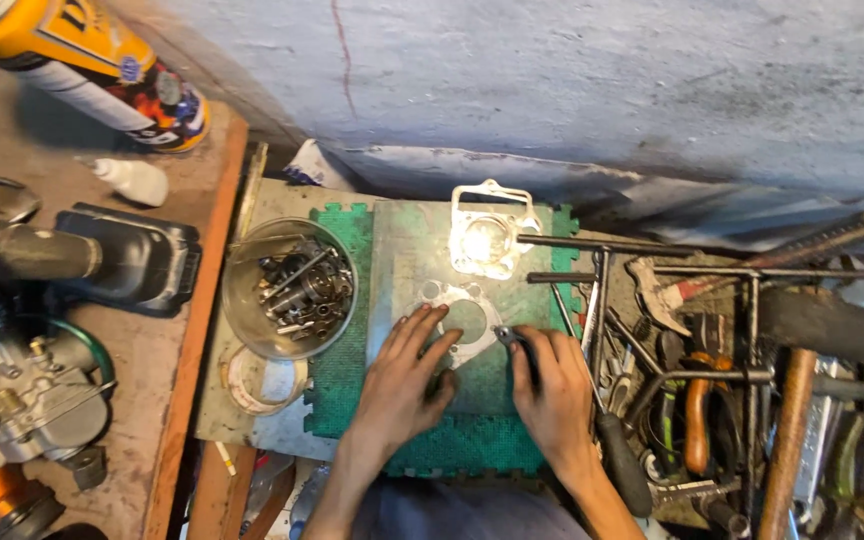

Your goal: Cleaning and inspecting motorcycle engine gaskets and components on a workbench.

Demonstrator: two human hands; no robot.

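A thin pale gasket [464, 322] with a large round hole lies flat on a metal sheet over a green foam mat [344, 392]. My left hand [404, 380] presses down on the gasket's left side with fingers spread. My right hand [552, 392] grips a small dark-handled blade tool [514, 340], its tip touching the gasket's right edge. A second, white gasket [492, 232] lies further back on the sheet, brightly lit.
A metal bowl [290, 288] full of bolts and small parts sits left of the mat. A pile of T-handle wrenches, pliers and hammers [742, 370] fills the right side. A carburettor [22, 390], a black cover, a small white bottle and a spray can [82, 60] lie on the wooden board at left.
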